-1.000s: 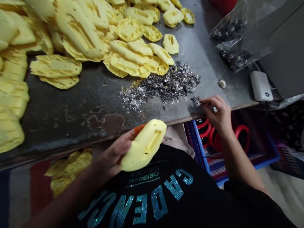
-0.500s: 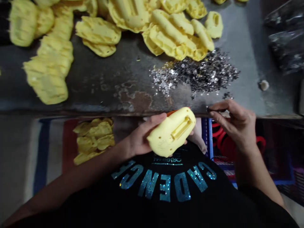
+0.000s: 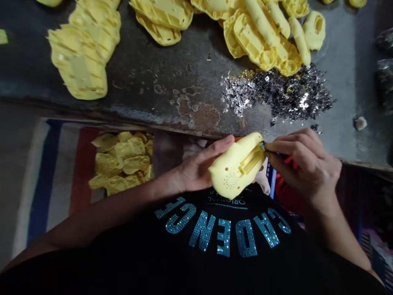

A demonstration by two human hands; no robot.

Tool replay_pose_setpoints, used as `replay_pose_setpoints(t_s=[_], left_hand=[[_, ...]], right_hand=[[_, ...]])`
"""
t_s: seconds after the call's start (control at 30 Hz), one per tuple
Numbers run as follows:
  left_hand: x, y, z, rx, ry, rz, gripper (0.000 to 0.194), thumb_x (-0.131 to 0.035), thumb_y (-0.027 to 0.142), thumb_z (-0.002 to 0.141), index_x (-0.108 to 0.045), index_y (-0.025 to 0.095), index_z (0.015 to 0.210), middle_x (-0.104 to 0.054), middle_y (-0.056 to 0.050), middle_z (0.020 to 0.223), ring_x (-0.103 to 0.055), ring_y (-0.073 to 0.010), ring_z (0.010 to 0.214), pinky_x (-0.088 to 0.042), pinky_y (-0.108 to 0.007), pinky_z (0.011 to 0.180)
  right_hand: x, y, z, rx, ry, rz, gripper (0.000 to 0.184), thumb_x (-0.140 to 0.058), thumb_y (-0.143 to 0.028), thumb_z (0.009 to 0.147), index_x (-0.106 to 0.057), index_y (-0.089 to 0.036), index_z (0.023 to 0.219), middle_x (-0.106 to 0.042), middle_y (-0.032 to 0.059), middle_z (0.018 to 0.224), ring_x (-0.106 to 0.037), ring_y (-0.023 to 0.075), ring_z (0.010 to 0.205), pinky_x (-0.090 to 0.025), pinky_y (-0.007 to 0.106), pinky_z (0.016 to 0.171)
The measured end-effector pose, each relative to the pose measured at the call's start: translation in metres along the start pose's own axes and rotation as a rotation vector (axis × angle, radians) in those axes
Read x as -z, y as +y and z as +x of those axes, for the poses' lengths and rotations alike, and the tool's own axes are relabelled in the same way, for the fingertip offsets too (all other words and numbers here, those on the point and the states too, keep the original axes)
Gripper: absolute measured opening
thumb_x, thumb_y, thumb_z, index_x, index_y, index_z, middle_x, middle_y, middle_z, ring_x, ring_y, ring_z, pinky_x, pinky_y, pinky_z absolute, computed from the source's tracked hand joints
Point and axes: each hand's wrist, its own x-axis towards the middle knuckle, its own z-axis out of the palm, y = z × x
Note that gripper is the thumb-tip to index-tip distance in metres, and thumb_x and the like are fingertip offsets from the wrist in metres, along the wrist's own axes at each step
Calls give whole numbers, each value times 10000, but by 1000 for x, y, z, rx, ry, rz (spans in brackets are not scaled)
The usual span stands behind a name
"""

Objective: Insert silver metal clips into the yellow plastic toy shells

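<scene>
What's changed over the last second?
Right hand came off the table, moving leftward toward the body, from the stray metal bits beside the pile. It now pinches a small metal piece at the far end of the slot in the yellow shell. Unchanged: left hand holds that shell; pile still on table.

The head camera looks down at the held shell (image 3: pixel 229 180).
</scene>
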Motion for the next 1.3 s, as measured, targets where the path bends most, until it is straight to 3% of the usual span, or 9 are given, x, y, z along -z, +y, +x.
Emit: replay_pose_setpoints(t_s=[0.17, 0.37, 0.6, 0.7, 0.77, 0.9, 1.07, 1.2, 1.3], left_hand=[[4, -9, 0, -1, 37, -27, 715, -893, 768, 896, -807, 257, 1388, -871, -125, 1371, -792, -407, 1340, -669, -456, 1022], [-2, -8, -3, -9, 66, -72, 669, -908, 704, 921, -800, 234, 1385, -855, -138, 1413, -758, -382, 1401, -637, -439, 1103], [0, -4, -4, 87, -36, -94, 869, -814, 788, 977, -655, 255, 1645, -830, -168, 1472, -836, -381, 1205, -709, -455, 881], [-4, -4, -3, -3, -12, -54, 853, -889, 780, 939, -722, 230, 1570, -856, -167, 1411, -845, -356, 1181, -706, -435, 937], [-10, -4, -2, -81, 53, -7, 845, -969, 749, 894, -758, 224, 1522, -867, -156, 1379, -848, -315, 1144, -693, -394, 970], [-16, -4, -12, -156, 105, 103, 855, -968, 705, 934, -749, 238, 1616, -876, -134, 1298, -845, -245, 1027, -655, -302, 864], [-4, -5, -31, -129, 4, 240, 838, -940, 670, 976, -718, 320, 1705, -849, -115, 1295, -791, -224, 1017, -586, -256, 793], [-2, -4, -34, -92, 30, 269, 690, -929, 548, 1013, -775, 331, 1648, -833, -97, 1273, -711, -161, 885, -519, -227, 721], [-8, -2, -30, -96, 42, 282, 658, -916, 559, 1022, -806, 292, 1613, -846, -92, 1195, -668, -139, 820, -476, -215, 680]], right_hand=[[1, -11, 0, 39, -10, -107, 353, -837, -74, 1055, -722, -240, 1344, -861, 64, 1120, -752, 228, 904, -641, 411, 835], [0, -15, -1, 37, -12, -158, 382, -852, -31, 1026, -720, -222, 1330, -872, 68, 1133, -758, 223, 924, -657, 389, 847], [-4, -15, -5, -20, 76, -126, 374, -829, -9, 1026, -749, -252, 1298, -895, 50, 1097, -799, 223, 876, -671, 407, 830], [-3, -11, -6, -166, 66, -5, 313, -857, -122, 1048, -793, -290, 1304, -888, 55, 1135, -820, 241, 923, -692, 424, 851], [-2, -4, -7, -317, -18, 185, 289, -884, -264, 1065, -803, -298, 1340, -879, 58, 1166, -827, 237, 931, -709, 409, 832], [-4, 6, -7, -460, -159, 487, 335, -888, -453, 1074, -801, -293, 1355, -881, 40, 1165, -840, 221, 931, -723, 378, 832], [-11, 2, -9, -380, -47, 497, 268, -944, -342, 1031, -826, -285, 1266, -884, 21, 1116, -833, 199, 895, -708, 349, 836], [-15, -2, -13, -312, 2, 423, 307, -950, -274, 1016, -817, -295, 1292, -879, 12, 1081, -822, 199, 867, -696, 350, 815], [-17, -2, -17, -304, 27, 364, 297, -938, -279, 1025, -818, -294, 1296, -878, 20, 1059, -824, 211, 860, -692, 369, 803]])
